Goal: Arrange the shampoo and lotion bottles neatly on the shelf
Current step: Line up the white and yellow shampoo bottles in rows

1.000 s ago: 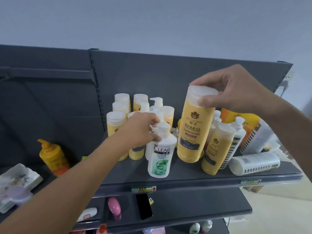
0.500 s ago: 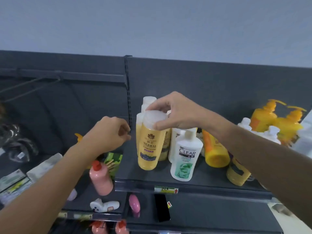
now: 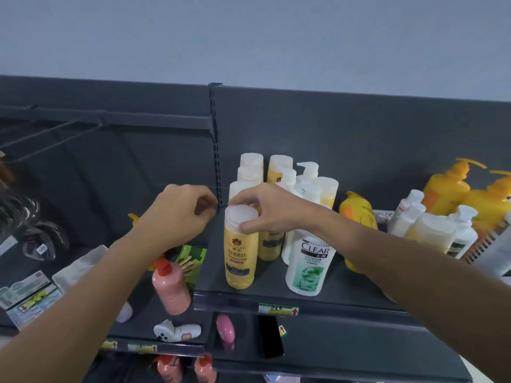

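Yellow shampoo bottle (image 3: pixel 240 255) stands at the shelf (image 3: pixel 345 305) front-left corner, cap pinched by right hand (image 3: pixel 273 211) fingers (image 3: pixel 249 227); left hand (image 3: pixel 177 217) is curled, empty. The bottle should be squared with the row behind before release.

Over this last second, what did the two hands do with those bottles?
The right hand carried the yellow bottle leftward, from right of the CLEAR bottle to its left at the shelf front; its grip on the cap held. The left hand left the bottles and drew back, empty. The CLEAR bottle and back rows stayed.
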### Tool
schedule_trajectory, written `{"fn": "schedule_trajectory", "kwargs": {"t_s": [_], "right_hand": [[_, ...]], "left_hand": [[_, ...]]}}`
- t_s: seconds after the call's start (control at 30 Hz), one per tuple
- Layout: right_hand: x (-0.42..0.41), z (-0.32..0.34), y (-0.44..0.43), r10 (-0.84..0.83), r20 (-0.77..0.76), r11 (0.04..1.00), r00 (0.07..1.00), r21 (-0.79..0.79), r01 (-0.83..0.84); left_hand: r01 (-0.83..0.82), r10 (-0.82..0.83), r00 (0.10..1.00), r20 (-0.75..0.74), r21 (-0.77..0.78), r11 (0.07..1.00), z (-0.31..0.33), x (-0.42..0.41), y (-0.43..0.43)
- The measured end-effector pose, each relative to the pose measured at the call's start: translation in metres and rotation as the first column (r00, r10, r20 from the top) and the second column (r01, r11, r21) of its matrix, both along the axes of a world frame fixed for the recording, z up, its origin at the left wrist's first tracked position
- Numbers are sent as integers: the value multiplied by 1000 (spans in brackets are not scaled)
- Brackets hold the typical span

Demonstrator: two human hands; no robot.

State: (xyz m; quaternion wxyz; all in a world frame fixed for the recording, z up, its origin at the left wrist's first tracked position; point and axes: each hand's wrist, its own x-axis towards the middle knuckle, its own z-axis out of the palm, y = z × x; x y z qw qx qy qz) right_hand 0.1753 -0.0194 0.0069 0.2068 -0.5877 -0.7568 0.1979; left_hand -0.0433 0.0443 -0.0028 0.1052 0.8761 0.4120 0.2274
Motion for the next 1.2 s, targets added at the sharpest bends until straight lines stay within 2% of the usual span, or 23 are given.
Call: {"fn": "schedule_trajectory", "kwargs": {"t_s": [0.1, 0.2, 0.27, 0.37, 0.47, 0.57, 0.67, 0.73, 0.97, 1.2], "right_hand": [[8, 4, -5, 2, 25, 1000, 1000, 2, -2], [30, 25, -21, -61, -92, 998, 994, 13, 62], [50, 40, -37, -127, -95, 989, 987, 63, 134], [82, 47, -59, -227, 65, 970, 972, 102, 220], [97, 31, -73, -263, 254, 962, 931, -7, 273], [101, 8, -77, -278, 284, 958, 918, 13, 286], [99, -5, -75, -317, 259, 948, 912, 49, 316], [97, -13, -74, -322, 290, 946, 901, 67, 316], [105, -13, -82, -332, 297, 943, 895, 104, 316], [131, -10, -91, -375, 320, 926, 870, 92, 366]], "left_hand": [[11, -13, 998, 64, 35, 999, 11, 13, -2], [56, -56, 998, 42, 11, 998, 18, 28, -3], [85, -85, 996, 19, -15, 996, 20, 41, -2], [117, -117, 993, -15, -1, 993, 22, 67, 0], [152, -151, 987, -53, 11, 988, 23, 98, 2], [164, -158, 971, -180, 18, 986, 21, 128, 5], [159, -120, 917, -380, 71, 985, 18, 150, 10], [142, -99, 887, -450, 63, 988, 18, 160, 12], [82, -111, 913, -392, -88, 993, 19, 165, 18], [100, -137, 894, -425, -108, 989, 15, 165, 33]]}}
